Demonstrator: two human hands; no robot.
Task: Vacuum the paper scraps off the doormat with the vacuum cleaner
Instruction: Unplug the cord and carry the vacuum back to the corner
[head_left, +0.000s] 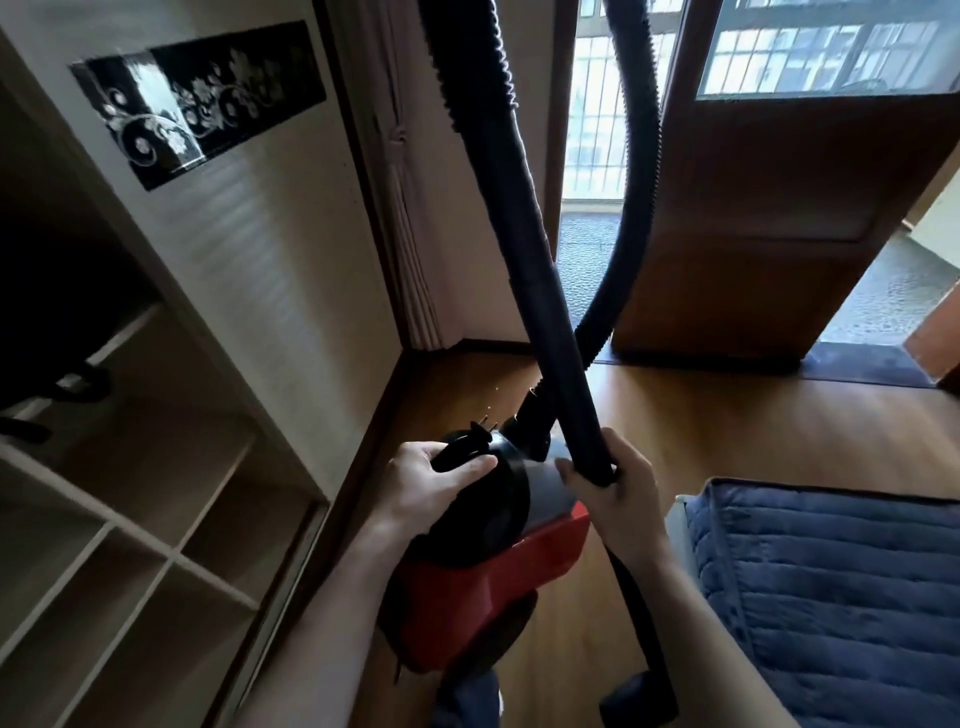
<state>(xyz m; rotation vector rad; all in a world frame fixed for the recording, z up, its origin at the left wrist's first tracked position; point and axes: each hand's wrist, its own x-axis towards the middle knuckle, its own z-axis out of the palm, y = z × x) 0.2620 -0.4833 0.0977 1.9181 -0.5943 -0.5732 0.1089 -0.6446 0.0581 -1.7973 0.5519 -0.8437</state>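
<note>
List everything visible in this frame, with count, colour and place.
vacuum cleaner: one, red with black end, low centre
hose: one, black, loops up from the cleaner and back down
plug: one, black, atop the cleaner's black end
doormat: one, dark, at the door's foot
door: one, brown wood, right of centre
curtain: one, beige, far corner
shelf unit: one, beige, left
floral panel: one, black and silver, upper left
quilted pad: one, blue, lower right
left hand: one, grips the cleaner's black end
right hand: one, fingers curled round the hose's tube

Left hand (434, 486) grips red vacuum cleaner (467, 597); right hand (618, 493) holds black tube (550, 322).
</note>
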